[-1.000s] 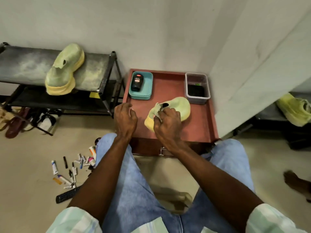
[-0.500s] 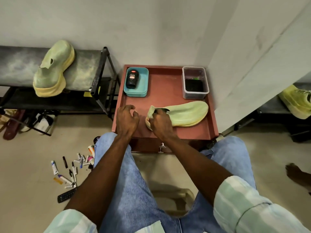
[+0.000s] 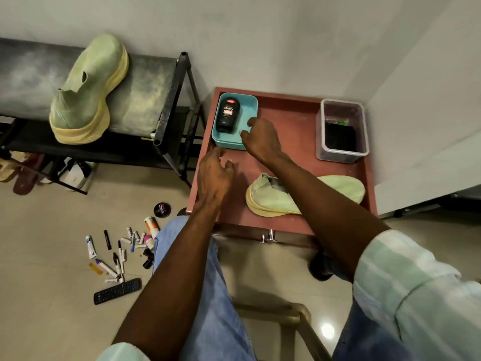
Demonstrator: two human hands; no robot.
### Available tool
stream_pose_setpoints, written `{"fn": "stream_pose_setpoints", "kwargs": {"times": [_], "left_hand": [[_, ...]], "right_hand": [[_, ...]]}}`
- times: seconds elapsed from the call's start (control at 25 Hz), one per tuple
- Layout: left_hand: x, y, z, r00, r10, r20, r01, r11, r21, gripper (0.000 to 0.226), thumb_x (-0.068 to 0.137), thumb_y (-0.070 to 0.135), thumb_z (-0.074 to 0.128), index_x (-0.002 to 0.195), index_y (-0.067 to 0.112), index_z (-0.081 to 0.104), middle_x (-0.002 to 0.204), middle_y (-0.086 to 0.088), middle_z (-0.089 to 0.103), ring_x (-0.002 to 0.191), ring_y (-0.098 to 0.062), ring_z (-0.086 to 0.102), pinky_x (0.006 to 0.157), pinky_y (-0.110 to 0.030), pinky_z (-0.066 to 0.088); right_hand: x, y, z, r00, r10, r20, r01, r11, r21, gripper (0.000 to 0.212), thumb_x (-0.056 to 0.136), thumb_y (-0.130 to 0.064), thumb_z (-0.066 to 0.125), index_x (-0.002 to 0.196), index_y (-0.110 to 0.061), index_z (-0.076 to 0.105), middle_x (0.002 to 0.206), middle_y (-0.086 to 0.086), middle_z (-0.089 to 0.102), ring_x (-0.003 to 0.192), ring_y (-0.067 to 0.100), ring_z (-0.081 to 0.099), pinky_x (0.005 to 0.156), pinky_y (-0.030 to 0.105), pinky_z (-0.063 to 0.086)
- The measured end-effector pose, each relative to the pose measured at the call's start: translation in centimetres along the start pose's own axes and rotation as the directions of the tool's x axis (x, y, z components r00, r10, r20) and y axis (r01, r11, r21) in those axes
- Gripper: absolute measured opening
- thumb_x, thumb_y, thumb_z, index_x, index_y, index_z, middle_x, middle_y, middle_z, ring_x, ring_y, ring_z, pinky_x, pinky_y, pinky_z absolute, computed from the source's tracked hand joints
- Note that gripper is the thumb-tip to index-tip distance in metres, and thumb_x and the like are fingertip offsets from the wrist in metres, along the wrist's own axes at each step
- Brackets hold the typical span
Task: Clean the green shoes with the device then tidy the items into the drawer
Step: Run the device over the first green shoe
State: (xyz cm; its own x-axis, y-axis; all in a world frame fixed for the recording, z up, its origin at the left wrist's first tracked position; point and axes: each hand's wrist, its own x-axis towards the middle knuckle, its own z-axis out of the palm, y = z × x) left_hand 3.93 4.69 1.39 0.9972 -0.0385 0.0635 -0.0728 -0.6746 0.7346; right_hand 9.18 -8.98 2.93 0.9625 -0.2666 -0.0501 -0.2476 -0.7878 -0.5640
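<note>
One green shoe (image 3: 335,190) lies on its side on the red cabinet top (image 3: 291,121), partly hidden by my right forearm. The other green shoe (image 3: 91,87) rests on the black rack at the left. A black Cherry polish bottle (image 3: 227,115) lies in a teal tray (image 3: 247,110). My right hand (image 3: 260,138) hovers over the tray's near right corner, fingers loosely bent, holding nothing. My left hand (image 3: 214,175) hangs over the cabinet's left edge, fingers relaxed and empty.
A clear plastic box (image 3: 341,131) with dark contents stands at the back right of the cabinet. A drawer handle (image 3: 269,237) shows below its front edge. On the floor at the left lie a polish tin (image 3: 162,210), several pens and tubes (image 3: 122,252) and a remote (image 3: 117,291).
My right hand has let go of the shoe and moved up and left to the teal tray. My left hand has opened and shifted forward. The shoe lies where it was set down.
</note>
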Motion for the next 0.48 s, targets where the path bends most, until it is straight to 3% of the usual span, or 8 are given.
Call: {"fn": "stream_pose_setpoints", "kwargs": {"times": [0.12,0.2,0.32,0.4,0.48], "left_hand": [[1.5,-0.4,0.1,0.999,-0.02,0.027,0.02,1.0,0.024,0.036,0.084,0.014,0.058,0.119,0.005,0.062,0.119,-0.01,0.066,0.109,-0.024,0.06,0.089,-0.028,0.045],[1.9,-0.8,0.3,0.998,-0.034,0.06,0.03,0.998,0.059,0.037,0.085,0.014,0.058,0.12,0.005,0.062,0.119,-0.011,0.066,0.108,-0.025,0.061,0.088,-0.028,0.045],[2.0,-1.1,0.6,0.974,-0.068,0.216,0.026,0.981,0.194,0.036,0.089,0.023,0.06,0.122,0.009,0.06,0.118,-0.01,0.065,0.107,-0.027,0.061,0.088,-0.031,0.047],[1.7,-1.2,1.2,0.874,-0.102,0.476,-0.099,0.92,0.38,0.046,0.089,0.032,0.061,0.13,0.014,0.051,0.131,-0.01,0.054,0.119,-0.029,0.051,0.096,-0.04,0.044],[0.9,-1.4,1.6,0.725,-0.17,0.667,-0.267,0.824,0.5,0.068,0.087,0.035,0.061,0.146,0.021,0.03,0.155,-0.011,0.022,0.142,-0.034,0.02,0.112,-0.05,0.026]], "right_hand": [[4.4,-1.5,2.7,0.998,-0.047,0.045,0.048,0.999,-0.006,0.035,0.088,-0.018,0.056,0.12,-0.005,0.061,0.117,0.019,0.062,0.108,0.034,0.057,0.08,0.031,0.044],[6.6,-2.0,4.5,0.981,-0.093,0.172,0.115,0.986,-0.117,0.04,0.089,-0.021,0.053,0.129,-0.015,0.057,0.127,0.02,0.054,0.116,0.036,0.049,0.091,0.035,0.043],[8.3,-1.9,6.5,0.969,-0.024,0.247,0.071,0.981,-0.182,0.051,0.089,-0.027,0.052,0.14,-0.028,0.046,0.141,0.023,0.035,0.12,0.042,0.046,0.103,0.046,0.042],[8.7,-2.1,7.0,0.974,-0.003,0.227,0.036,0.989,-0.144,0.052,0.09,-0.026,0.055,0.14,-0.026,0.045,0.142,0.025,0.029,0.116,0.043,0.051,0.104,0.046,0.043],[8.7,-2.5,7.0,0.98,-0.011,0.199,0.042,0.987,-0.153,0.048,0.091,-0.024,0.055,0.138,-0.023,0.047,0.141,0.026,0.031,0.111,0.043,0.055,0.101,0.046,0.045]]}}
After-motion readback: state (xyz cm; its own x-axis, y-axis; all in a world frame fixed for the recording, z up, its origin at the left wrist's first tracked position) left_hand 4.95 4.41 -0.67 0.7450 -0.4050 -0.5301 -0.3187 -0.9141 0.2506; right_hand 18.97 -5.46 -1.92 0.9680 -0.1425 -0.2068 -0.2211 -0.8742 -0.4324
